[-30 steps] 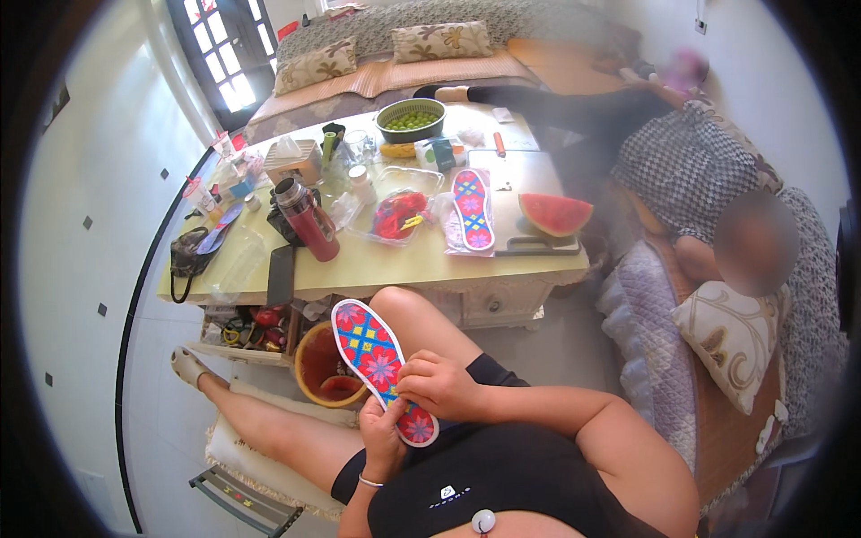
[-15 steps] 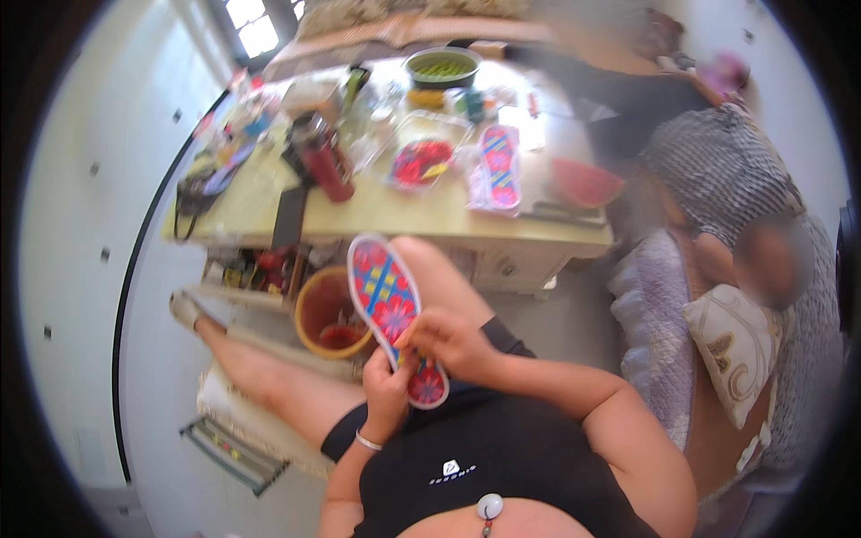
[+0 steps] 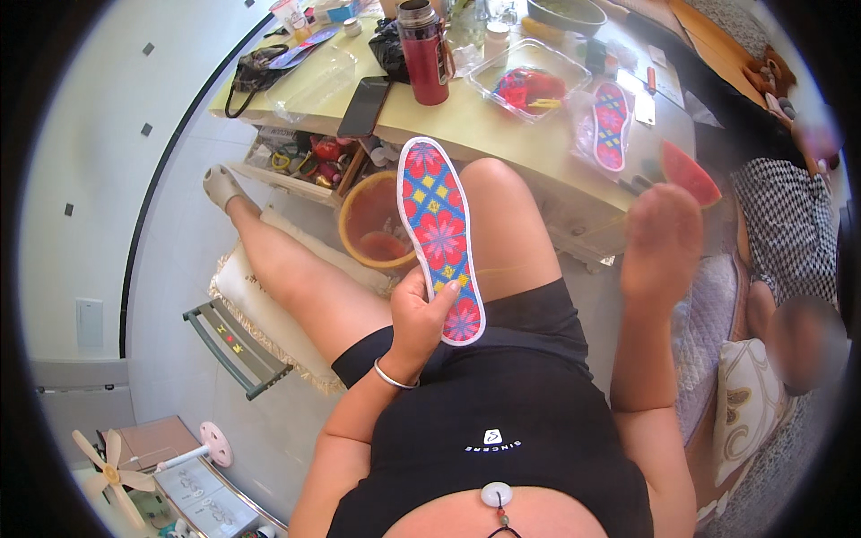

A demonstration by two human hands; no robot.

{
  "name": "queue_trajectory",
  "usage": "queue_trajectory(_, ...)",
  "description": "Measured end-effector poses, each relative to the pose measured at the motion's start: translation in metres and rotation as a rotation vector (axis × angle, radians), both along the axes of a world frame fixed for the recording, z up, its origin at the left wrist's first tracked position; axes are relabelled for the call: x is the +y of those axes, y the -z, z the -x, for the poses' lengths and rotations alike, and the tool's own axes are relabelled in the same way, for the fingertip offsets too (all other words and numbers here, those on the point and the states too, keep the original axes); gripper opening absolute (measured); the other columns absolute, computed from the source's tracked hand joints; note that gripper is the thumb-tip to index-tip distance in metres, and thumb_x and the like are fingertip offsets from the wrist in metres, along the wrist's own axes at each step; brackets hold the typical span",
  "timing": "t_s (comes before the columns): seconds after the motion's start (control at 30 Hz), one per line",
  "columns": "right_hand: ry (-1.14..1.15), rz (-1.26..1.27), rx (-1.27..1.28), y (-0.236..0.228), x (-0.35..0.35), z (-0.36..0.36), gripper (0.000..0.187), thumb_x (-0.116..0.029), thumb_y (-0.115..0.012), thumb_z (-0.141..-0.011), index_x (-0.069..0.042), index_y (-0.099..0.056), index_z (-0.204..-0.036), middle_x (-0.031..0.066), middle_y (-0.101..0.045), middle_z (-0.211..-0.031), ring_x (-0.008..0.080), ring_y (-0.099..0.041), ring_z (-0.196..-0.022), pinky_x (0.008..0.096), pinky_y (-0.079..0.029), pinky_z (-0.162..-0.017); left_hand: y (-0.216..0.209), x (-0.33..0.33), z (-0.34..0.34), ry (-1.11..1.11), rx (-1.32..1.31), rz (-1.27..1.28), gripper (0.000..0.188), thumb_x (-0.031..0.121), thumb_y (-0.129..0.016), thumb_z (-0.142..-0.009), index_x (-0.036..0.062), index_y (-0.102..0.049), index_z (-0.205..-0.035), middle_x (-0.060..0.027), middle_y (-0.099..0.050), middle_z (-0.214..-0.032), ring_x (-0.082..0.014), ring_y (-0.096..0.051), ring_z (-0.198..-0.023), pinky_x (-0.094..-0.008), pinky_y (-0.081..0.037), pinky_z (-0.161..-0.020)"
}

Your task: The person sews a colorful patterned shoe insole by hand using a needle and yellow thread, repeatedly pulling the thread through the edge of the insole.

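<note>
My left hand (image 3: 420, 321) is closed round the lower part of a patterned insole (image 3: 437, 235), the thumb flat on its face. The insole has a white edge and red, pink, blue and yellow cross-stitched flowers, and is held upright over my lap. A thin yellow thread (image 3: 513, 269) runs from it to the right across my thigh. My right hand (image 3: 664, 235) is raised away to the right near the table edge, smeared by motion. Its fingers look curled together; what they hold is not visible. A second, similar insole (image 3: 613, 127) lies on the table on clear plastic.
The table (image 3: 502, 134) bears a red thermos (image 3: 423, 56), a black phone (image 3: 364, 108), a clear tray (image 3: 489, 82) with red thread and a watermelon slice (image 3: 689, 175). Beneath stand an open drawer (image 3: 291, 184) and a yellow-brown bin (image 3: 372, 224). Another person sits at right beside a cushion (image 3: 746, 408).
My right hand has left the insole and swung up and out to the right. The left hand keeps hold of the insole, its patterned face now in full view. The head view has shifted.
</note>
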State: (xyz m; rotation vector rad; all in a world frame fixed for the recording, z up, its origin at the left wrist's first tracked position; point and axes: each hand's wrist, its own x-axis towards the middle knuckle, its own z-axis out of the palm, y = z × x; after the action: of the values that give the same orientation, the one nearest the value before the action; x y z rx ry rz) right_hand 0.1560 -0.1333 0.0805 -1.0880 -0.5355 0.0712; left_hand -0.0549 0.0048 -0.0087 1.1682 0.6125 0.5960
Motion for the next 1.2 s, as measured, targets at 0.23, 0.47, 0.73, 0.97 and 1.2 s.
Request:
queue_trajectory(0.23,-0.268,0.549,-0.509,0.044,0.027,0.063,0.004,0.002,-0.063,-0.086,-0.001,-0.064,-0.090,0.0101,-0.061,-0.075,0.0201,-0.059,-0.064,0.0321,-0.046,-0.058,-0.007,-0.002,0.002,-0.027,-0.032,0.039,0.019,0.001,-0.061,-0.090,-0.0048,-0.061,-0.109,-0.0094,-0.069,-0.102,-0.0111,-0.064,-0.088,-0.0273,-0.051,-0.081)
queue_trajectory(0.47,-0.264,0.590,-0.797,0.055,0.033,0.071,0.009,0.002,-0.068,-0.078,-0.002,-0.064,-0.084,0.0111,-0.060,-0.069,0.0295,-0.060,-0.063,0.0382,-0.047,-0.055,-0.010,-0.003,0.004,-0.021,-0.038,0.029,0.019,0.002,-0.062,-0.090,-0.0044,-0.061,-0.109,-0.0081,-0.069,-0.101,-0.0096,-0.063,-0.088,-0.0264,-0.051,-0.081)
queue_trajectory(0.73,-0.265,0.598,-0.806,0.056,0.033,0.072,0.009,0.003,-0.067,-0.078,-0.002,-0.064,-0.085,0.0120,-0.060,-0.070,0.0306,-0.060,-0.063,0.0387,-0.047,-0.056,-0.007,-0.004,0.005,-0.018,-0.058,-0.024,0.019,0.003,-0.062,-0.091,-0.0036,-0.061,-0.109,-0.0071,-0.068,-0.101,-0.0088,-0.062,-0.088,-0.0259,-0.050,-0.081)
queue_trajectory(0.97,-0.230,0.597,-0.849,0.059,0.033,0.073,0.007,-0.002,-0.066,-0.079,-0.004,-0.060,-0.084,0.0085,-0.055,-0.067,0.0277,-0.059,-0.062,0.0385,-0.047,-0.055,-0.013,-0.005,0.005,-0.006,-0.031,-0.087,0.018,0.003,-0.063,-0.091,-0.0035,-0.062,-0.108,-0.0065,-0.069,-0.100,-0.0087,-0.062,-0.087,-0.0258,-0.050,-0.080)
queue_trajectory(1.2,-0.194,0.624,-0.924,0.061,0.037,0.075,0.015,-0.004,-0.066,-0.075,-0.006,-0.051,-0.075,0.0075,-0.051,-0.063,0.0267,-0.057,-0.059,0.0384,-0.046,-0.052,-0.016,-0.008,0.003,-0.054,0.035,-0.313,0.016,0.003,-0.064,-0.089,-0.0040,-0.064,-0.104,-0.0055,-0.069,-0.094,-0.0086,-0.062,-0.083,-0.0260,-0.050,-0.076)
